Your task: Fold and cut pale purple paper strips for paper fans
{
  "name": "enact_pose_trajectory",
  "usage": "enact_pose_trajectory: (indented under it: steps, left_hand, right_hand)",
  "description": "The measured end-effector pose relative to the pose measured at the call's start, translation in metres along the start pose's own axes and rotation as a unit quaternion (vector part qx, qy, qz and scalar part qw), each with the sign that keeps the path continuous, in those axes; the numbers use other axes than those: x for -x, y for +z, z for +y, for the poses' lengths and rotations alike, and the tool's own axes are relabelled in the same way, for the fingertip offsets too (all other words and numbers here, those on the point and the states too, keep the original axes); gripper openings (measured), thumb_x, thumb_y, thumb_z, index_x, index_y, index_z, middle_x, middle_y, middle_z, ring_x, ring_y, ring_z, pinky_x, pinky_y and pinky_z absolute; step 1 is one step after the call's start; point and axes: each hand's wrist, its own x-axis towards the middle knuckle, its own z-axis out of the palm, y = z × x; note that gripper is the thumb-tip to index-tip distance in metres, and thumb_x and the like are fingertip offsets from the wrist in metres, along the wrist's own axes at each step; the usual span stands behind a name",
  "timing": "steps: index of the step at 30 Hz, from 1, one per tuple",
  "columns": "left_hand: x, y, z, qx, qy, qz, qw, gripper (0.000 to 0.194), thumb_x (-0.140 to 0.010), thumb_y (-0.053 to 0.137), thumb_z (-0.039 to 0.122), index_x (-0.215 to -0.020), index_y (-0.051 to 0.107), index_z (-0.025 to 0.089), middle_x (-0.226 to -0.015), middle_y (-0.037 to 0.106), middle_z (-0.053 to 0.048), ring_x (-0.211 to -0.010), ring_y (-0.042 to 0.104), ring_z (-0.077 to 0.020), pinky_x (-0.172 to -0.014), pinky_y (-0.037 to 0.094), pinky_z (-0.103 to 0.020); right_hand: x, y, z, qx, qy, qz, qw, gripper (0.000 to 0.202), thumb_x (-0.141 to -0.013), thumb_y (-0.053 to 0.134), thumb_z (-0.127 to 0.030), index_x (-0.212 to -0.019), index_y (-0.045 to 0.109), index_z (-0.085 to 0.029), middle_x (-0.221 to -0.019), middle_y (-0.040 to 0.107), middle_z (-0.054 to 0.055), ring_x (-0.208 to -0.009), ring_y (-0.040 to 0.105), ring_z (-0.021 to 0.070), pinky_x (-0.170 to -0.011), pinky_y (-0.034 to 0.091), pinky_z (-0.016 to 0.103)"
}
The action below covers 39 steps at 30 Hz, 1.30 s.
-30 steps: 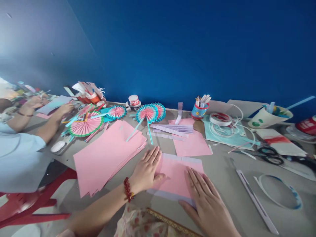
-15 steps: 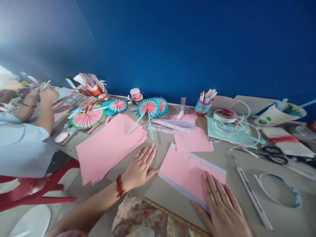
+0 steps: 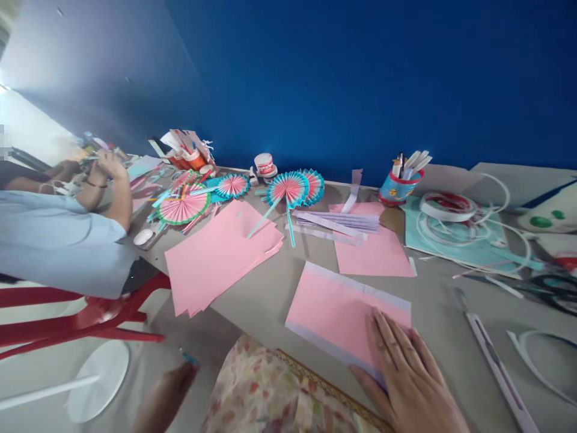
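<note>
My right hand [image 3: 401,367] lies flat, fingers stretched, on the right part of a pink sheet with lilac strips along two edges [image 3: 331,307]. Low at the left, off the table's edge and in shadow, my left hand [image 3: 169,388] is closed round a small, thin blue object [image 3: 189,358]; blur hides its exact kind. Beyond the sheet, a stack of pink paper [image 3: 216,258] is to the left, and lilac paper strips [image 3: 338,221] lie over another pink sheet [image 3: 374,255]. A white craft knife [image 3: 498,367] lies right of my right hand.
Pleated paper fans [image 3: 286,189] lie toward the wall, near a white tub [image 3: 264,163]. At the right are a pen cup [image 3: 399,187], coiled white strips [image 3: 451,207] and black-handled scissors [image 3: 556,291]. Leftward, a co-worker's sleeve [image 3: 106,225] is beside a red chair [image 3: 112,310].
My left hand has left the table and dropped low at the left, now holding a small blue object. My right hand stays flat on the sheet. The view has swung left.
</note>
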Motion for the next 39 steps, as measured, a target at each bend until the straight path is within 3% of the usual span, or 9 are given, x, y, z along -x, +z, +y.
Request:
enact_pose_trajectory:
  steps: [4,7,11,15,20,22,25,31,39]
  left_hand:
    - [-0.089,-0.084,0.066,0.049,0.161,0.232,0.958,0.035,-0.103,0.04,0.034,-0.128,0.061,0.022,-0.116,0.072,-0.01,-0.1,0.072,-0.0215,-0.084,0.057,-0.029]
    - [-0.137,-0.115,0.116,-0.017,0.294,0.212,0.932,0.063,-0.103,0.043,0.04,-0.158,0.023,0.016,-0.152,0.045,-0.014,-0.14,0.046,-0.0268,-0.114,0.04,-0.043]
    - [-0.146,-0.102,0.123,-0.073,0.313,0.201,0.925,0.075,-0.1,0.047,0.047,-0.16,0.015,0.013,-0.16,0.03,-0.015,-0.147,0.033,-0.0293,-0.118,0.035,-0.046]
    - [-0.101,-0.076,0.061,-0.071,0.306,0.229,0.922,0.061,-0.099,0.048,0.037,-0.155,0.032,0.018,-0.15,0.049,-0.012,-0.134,0.052,-0.0284,-0.107,0.048,-0.04]
    - [-0.056,-0.069,0.008,-0.004,0.224,0.298,0.928,0.042,-0.1,0.046,0.029,-0.142,0.048,0.033,-0.1,0.078,0.001,-0.072,0.075,-0.0186,-0.062,0.059,-0.025]
    - [-0.068,-0.075,0.019,0.015,0.24,0.306,0.921,0.049,-0.1,0.044,0.026,-0.149,0.041,0.034,-0.105,0.077,0.0,-0.079,0.076,-0.0188,-0.066,0.06,-0.026]
    - [-0.108,-0.091,0.069,0.039,0.346,0.295,0.89,0.057,-0.099,0.045,0.026,-0.154,0.033,0.032,-0.128,0.068,-0.003,-0.111,0.069,-0.0226,-0.09,0.058,-0.032]
    - [-0.168,-0.104,0.17,-0.053,0.47,0.211,0.855,0.072,-0.1,0.045,0.046,-0.16,0.016,0.02,-0.161,0.031,-0.01,-0.147,0.033,-0.0293,-0.121,0.026,-0.047]
    - [-0.177,-0.1,0.17,-0.061,0.479,0.183,0.857,0.08,-0.097,0.047,0.057,-0.159,0.019,0.015,-0.162,0.028,-0.012,-0.15,0.026,-0.0292,-0.122,0.022,-0.045]
  right_hand:
    - [-0.01,0.004,-0.005,0.012,-0.008,0.005,1.0,0.077,-0.097,0.044,-0.05,-0.158,0.022,-0.008,-0.153,0.042,0.02,-0.133,0.049,0.0347,-0.113,0.031,0.057]
    - [-0.01,0.004,-0.006,0.023,-0.009,0.013,1.0,0.079,-0.096,0.047,-0.05,-0.158,0.023,-0.008,-0.153,0.043,0.019,-0.133,0.048,0.0341,-0.115,0.03,0.056]
    - [-0.007,0.001,-0.008,0.03,-0.008,0.01,0.999,0.083,-0.094,0.052,-0.051,-0.158,0.022,-0.008,-0.152,0.044,0.019,-0.136,0.046,0.0321,-0.116,0.029,0.053]
    - [-0.007,0.001,-0.007,0.019,0.004,0.001,1.0,0.082,-0.094,0.054,-0.049,-0.158,0.022,-0.009,-0.154,0.043,0.017,-0.138,0.044,0.0316,-0.116,0.029,0.054]
    - [-0.012,-0.001,-0.01,0.019,0.015,-0.013,1.0,0.08,-0.094,0.054,-0.048,-0.157,0.024,-0.008,-0.155,0.041,0.018,-0.139,0.041,0.0322,-0.117,0.026,0.054]
    - [-0.017,-0.004,-0.019,0.022,0.013,-0.03,0.999,0.079,-0.094,0.053,-0.05,-0.156,0.028,-0.008,-0.155,0.041,0.017,-0.141,0.04,0.0308,-0.118,0.026,0.051]
    - [-0.031,-0.002,-0.037,-0.004,0.007,-0.072,0.997,0.079,-0.093,0.053,-0.055,-0.154,0.034,-0.009,-0.156,0.04,0.014,-0.143,0.036,0.0288,-0.119,0.027,0.046]
    - [-0.037,0.001,-0.037,0.009,0.079,-0.069,0.995,0.077,-0.097,0.046,-0.056,-0.156,0.027,-0.01,-0.157,0.037,0.014,-0.143,0.036,0.0288,-0.12,0.025,0.049]
    - [0.12,-0.045,-0.025,0.142,0.281,0.014,0.949,0.074,-0.096,0.045,-0.041,-0.161,0.016,-0.021,-0.157,0.039,0.011,-0.135,0.047,0.0362,-0.106,0.04,0.056]
